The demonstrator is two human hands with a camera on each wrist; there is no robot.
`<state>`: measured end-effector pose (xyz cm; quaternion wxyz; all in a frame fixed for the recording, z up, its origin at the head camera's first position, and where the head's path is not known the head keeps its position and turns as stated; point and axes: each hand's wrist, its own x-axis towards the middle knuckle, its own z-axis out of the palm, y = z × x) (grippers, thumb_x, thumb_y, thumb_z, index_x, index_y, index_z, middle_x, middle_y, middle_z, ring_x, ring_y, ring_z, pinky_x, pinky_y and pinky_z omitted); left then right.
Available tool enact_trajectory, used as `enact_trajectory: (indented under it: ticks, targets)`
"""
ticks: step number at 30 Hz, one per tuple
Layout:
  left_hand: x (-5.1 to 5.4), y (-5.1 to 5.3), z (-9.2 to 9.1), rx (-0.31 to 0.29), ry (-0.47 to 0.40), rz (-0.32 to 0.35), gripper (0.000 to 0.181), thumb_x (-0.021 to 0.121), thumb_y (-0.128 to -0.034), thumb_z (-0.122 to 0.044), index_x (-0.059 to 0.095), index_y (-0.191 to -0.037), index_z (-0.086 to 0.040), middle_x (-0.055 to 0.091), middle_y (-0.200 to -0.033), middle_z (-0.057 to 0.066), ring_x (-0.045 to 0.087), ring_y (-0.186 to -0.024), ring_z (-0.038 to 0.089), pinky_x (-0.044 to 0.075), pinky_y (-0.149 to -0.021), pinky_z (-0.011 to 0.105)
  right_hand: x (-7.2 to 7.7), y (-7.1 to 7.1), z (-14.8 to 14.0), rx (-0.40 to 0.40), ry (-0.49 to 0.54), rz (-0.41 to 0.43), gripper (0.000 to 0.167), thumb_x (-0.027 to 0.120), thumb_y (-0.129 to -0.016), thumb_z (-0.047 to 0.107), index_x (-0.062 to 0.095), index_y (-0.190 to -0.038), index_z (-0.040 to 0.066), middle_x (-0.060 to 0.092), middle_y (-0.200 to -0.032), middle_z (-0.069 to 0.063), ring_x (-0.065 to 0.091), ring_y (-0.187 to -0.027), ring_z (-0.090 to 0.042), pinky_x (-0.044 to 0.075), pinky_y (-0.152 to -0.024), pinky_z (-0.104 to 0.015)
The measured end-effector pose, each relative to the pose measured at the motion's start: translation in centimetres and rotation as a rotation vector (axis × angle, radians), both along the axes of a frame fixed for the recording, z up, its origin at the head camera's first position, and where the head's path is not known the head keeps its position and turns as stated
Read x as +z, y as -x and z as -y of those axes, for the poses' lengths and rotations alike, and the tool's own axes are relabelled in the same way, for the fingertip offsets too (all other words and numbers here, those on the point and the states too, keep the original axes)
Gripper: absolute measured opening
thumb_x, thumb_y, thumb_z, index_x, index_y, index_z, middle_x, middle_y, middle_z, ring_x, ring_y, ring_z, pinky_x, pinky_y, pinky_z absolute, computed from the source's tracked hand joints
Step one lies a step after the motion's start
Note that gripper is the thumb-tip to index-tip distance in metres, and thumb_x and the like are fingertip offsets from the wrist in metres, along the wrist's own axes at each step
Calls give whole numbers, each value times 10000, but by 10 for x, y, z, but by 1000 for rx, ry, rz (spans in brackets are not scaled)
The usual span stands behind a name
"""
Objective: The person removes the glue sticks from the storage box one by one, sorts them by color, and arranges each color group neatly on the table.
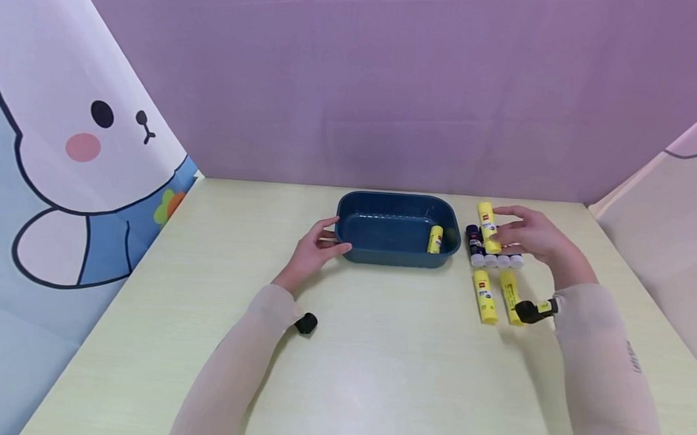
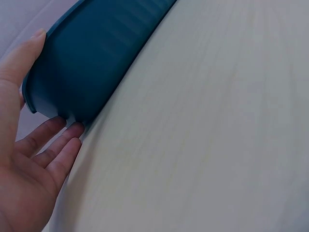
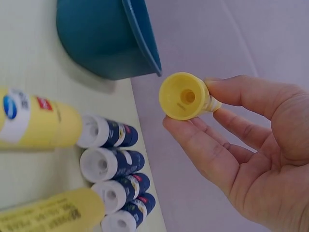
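My left hand [image 1: 315,252] touches the left end of a dark blue plastic basin [image 1: 396,257], thumb toward the front and fingertips spread along its outer wall [image 2: 82,63]. One yellow glue stick [image 1: 435,239] leans inside, near the basin's right end. Right of the basin, my right hand [image 1: 531,237] pinches another yellow glue stick [image 1: 487,225] between thumb and fingers, above a row of dark blue glue sticks [image 1: 473,240] with white ends. The held stick's hollow yellow end [image 3: 181,96] faces the right wrist camera.
Two more yellow glue sticks, one on the left [image 1: 485,297] and one on the right [image 1: 509,295], lie in front of the blue row. The pale table [image 1: 376,357] meets a purple backdrop [image 1: 389,114] just behind the basin. A cartoon-printed cloth [image 1: 43,182] hangs at the left.
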<state>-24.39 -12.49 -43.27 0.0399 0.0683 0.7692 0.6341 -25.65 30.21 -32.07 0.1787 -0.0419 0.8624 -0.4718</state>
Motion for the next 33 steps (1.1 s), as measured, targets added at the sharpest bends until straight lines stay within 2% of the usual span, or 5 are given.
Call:
enact_trajectory:
  ticks: [9, 13, 14, 26, 33]
  targets:
    - [6, -3, 0, -20, -3, 8, 726, 763, -905, -264, 397, -1527, -180, 575, -1321, 181, 598, -1187, 291, 499, -983, 418, -7, -7, -13, -22, -9, 23, 754, 609, -968, 44, 155, -1566, -16, 432, -1345, -302, 616, -917, -87, 562, -872, -394]
    - [6, -3, 0, -7, 6, 2, 710, 765, -902, -257, 414, -1513, -169, 590, -1293, 161, 613, -1161, 270, 514, -961, 400, -10, -11, -17, -24, 16, 23, 747, 614, -955, 25, 171, -1554, -36, 463, -1308, -300, 622, -904, -60, 564, -865, -377]
    - [1, 0, 0, -2, 6, -5, 709, 769, -898, -270, 421, -1509, -183, 596, -1282, 145, 618, -1153, 259, 518, -955, 396, -10, -12, -19, -22, 18, 22, 748, 615, -952, 23, 172, -1552, -40, 463, -1306, -306, 622, -903, -57, 563, -869, -384]
    - [-1, 1, 0, -11, -5, 0, 717, 767, -900, -272, 413, -1517, -183, 581, -1301, 166, 603, -1178, 288, 496, -984, 427, -15, -24, -32, -24, -21, 43, 749, 597, -966, 18, 133, -1550, -60, 372, -1386, -380, 611, -951, -94, 558, -878, -423]
    - [-1, 1, 1, -16, -7, -7, 714, 768, -900, -259, 416, -1515, -176, 580, -1300, 183, 603, -1178, 302, 500, -980, 434, -20, -32, -40, -38, -13, 53, 759, 615, -958, 18, 136, -1537, -82, 393, -1353, -378, 618, -920, -80, 570, -850, -397]
